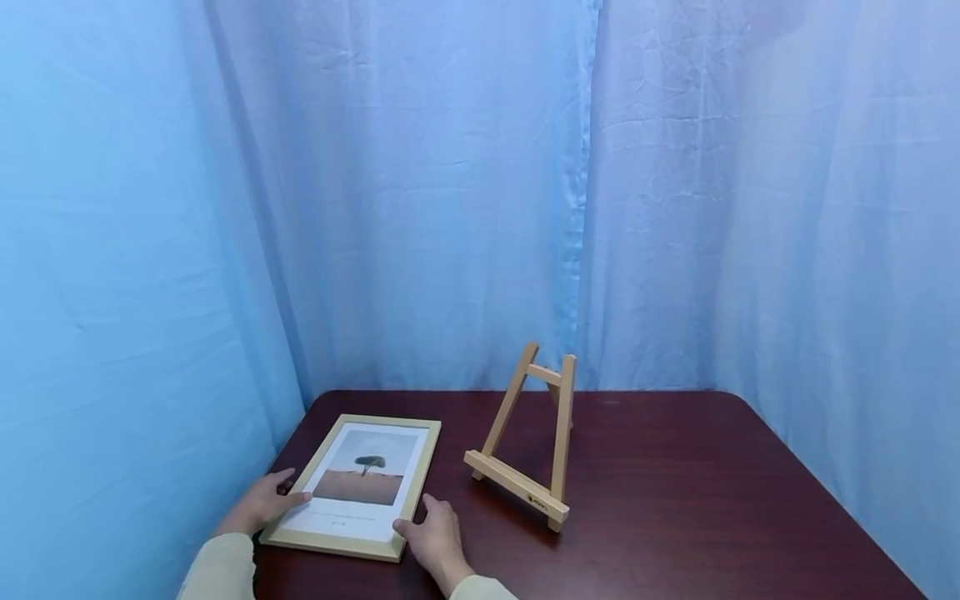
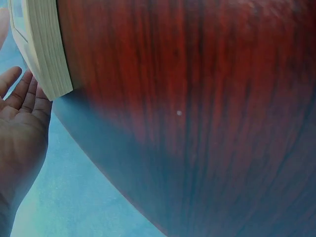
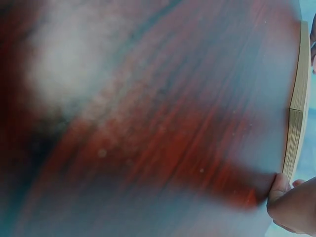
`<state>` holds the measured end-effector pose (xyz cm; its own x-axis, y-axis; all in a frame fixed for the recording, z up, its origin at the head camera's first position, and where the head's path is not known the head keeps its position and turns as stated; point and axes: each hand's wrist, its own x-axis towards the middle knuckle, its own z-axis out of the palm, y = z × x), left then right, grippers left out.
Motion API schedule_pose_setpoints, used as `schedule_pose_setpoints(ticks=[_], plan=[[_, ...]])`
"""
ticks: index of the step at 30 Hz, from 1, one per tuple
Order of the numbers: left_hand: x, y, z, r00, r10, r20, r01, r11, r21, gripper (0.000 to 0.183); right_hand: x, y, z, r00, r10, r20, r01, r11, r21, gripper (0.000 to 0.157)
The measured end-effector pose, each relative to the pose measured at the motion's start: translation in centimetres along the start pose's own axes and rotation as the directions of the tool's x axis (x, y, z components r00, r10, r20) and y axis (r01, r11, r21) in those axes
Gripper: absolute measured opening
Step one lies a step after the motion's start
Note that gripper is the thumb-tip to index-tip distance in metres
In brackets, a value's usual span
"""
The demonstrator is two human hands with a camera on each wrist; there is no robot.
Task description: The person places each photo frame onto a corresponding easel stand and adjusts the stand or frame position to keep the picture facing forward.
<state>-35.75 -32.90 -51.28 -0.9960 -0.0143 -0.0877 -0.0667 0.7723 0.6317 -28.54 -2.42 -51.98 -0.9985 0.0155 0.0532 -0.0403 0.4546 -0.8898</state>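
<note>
A picture frame [image 1: 357,490] with a pale wood border lies flat on the table, its print of a lone tree facing up. At the frame's left edge is my left hand [image 1: 264,503], thumb reaching over the border and fingers extended along the outside. My right hand [image 1: 437,535] is at the lower right edge, thumb tip at the border and fingers loosely spread. In the left wrist view, the fingers [image 2: 27,94] lie close beside the frame's corner [image 2: 48,54]. In the right wrist view, fingertips meet the frame's side [image 3: 295,113].
A small wooden tabletop easel [image 1: 517,484] stands right of the frame, its ledge facing front. The dark red-brown table [image 1: 697,500] has rounded back corners. Light blue curtains [image 1: 465,200] hang behind and along both sides.
</note>
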Motion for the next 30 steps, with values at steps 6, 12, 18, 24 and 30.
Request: schedule_pose_setpoints(ticks=[6,12,18,24,30], plan=[[-0.08,0.09,0.12,1.000,0.019,-0.016,-0.018,0.999,0.041,0.083,0.03,0.02,0.13,1.000,-0.011,0.005,0.011,1.000,-0.024,0.059],[-0.45,0.38,0.15,0.999,0.040,-0.025,-0.039,0.999,0.031,0.068,-0.21,-0.07,0.43,1.000,-0.019,-0.001,0.019,0.999,-0.044,0.056],[-0.67,0.19,0.27,0.997,0.056,-0.044,-0.055,0.998,0.013,0.059,-0.48,-0.11,0.67,1.000,-0.031,0.002,0.031,0.997,-0.067,0.054],[-0.69,-0.12,0.33,0.996,0.066,-0.060,-0.066,0.998,0.001,0.053,-0.57,-0.06,0.89,0.998,-0.059,0.006,0.059,0.992,-0.116,0.049],[-0.75,-0.01,0.28,0.996,0.074,-0.056,-0.074,0.997,0.009,0.049,-0.67,-0.19,0.83,0.997,-0.081,0.020,0.083,0.986,-0.148,0.043]])
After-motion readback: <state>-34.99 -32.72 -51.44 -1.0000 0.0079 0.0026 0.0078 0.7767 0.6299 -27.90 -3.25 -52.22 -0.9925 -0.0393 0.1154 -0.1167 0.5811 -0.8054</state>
